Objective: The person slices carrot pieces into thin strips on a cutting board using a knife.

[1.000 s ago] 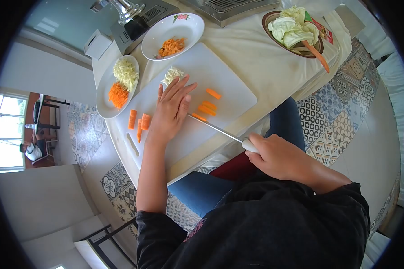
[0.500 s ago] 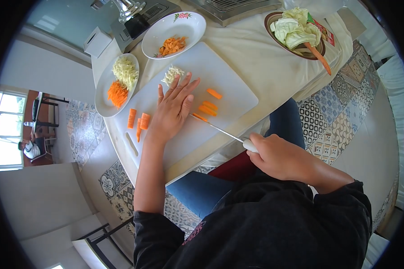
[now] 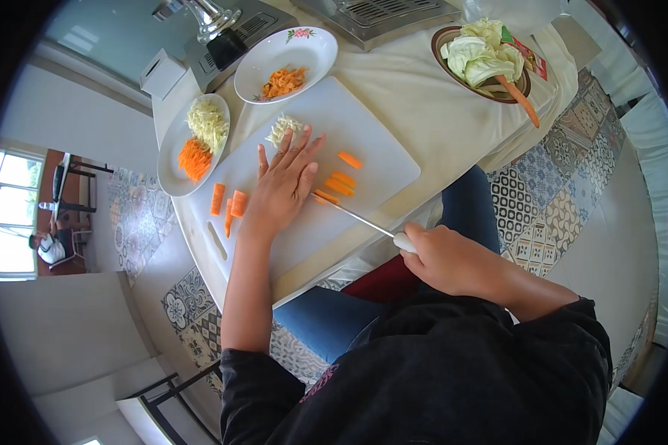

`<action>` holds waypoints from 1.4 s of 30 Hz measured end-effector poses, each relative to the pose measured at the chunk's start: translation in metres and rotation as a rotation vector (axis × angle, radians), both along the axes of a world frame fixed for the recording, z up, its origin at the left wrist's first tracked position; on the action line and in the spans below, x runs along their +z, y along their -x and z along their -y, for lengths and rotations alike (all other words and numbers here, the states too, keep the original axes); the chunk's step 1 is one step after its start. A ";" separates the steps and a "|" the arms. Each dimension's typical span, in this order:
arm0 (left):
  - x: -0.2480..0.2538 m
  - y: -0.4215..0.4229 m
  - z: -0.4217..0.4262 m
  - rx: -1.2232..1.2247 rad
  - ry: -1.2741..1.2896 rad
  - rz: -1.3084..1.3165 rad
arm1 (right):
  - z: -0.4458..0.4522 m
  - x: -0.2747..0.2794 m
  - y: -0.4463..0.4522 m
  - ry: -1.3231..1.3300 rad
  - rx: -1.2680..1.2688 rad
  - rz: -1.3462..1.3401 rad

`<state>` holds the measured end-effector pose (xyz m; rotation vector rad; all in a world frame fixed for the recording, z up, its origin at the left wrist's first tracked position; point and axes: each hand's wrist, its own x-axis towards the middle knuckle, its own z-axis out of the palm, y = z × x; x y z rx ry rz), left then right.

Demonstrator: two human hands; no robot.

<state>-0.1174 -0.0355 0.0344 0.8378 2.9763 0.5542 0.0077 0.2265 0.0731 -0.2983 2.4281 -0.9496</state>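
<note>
We see the right hand (image 3: 441, 256) clasping the knife (image 3: 356, 216) by its handle, the left hand (image 3: 280, 189) outstretched over the cutting board (image 3: 371, 133) (whether it pins anything, we cannot tell). We judge the carrot slices (image 3: 340, 182) there light, stiff and slippery, best held by their edges.

Knife (image 3: 364, 220), one: slim metal blade, pale handle closed in my right hand (image 3: 439, 256), blade slanting forward and left, its far end beside my spread left hand (image 3: 277, 194). Carrot strip (image 3: 326, 196), one: orange, flat, lying at the blade's far end. Further carrot strips (image 3: 342, 181): a close pair, plus one lying farther off. Cutting board (image 3: 382, 141), one: white, slotted near one end, lying flat under my left hand.
</note>
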 end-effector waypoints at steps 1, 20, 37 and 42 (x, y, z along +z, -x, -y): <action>-0.001 0.000 0.001 -0.004 -0.014 -0.004 | 0.000 -0.002 -0.001 -0.025 0.003 -0.022; 0.007 0.002 0.008 -0.081 -0.301 -0.007 | -0.013 -0.005 -0.005 -0.080 -0.060 -0.237; 0.013 -0.009 -0.002 -0.121 -0.317 0.019 | -0.013 -0.015 -0.007 -0.042 -0.065 -0.262; 0.033 -0.009 0.013 0.033 -0.355 -0.179 | -0.014 -0.013 -0.005 0.039 -0.074 -0.204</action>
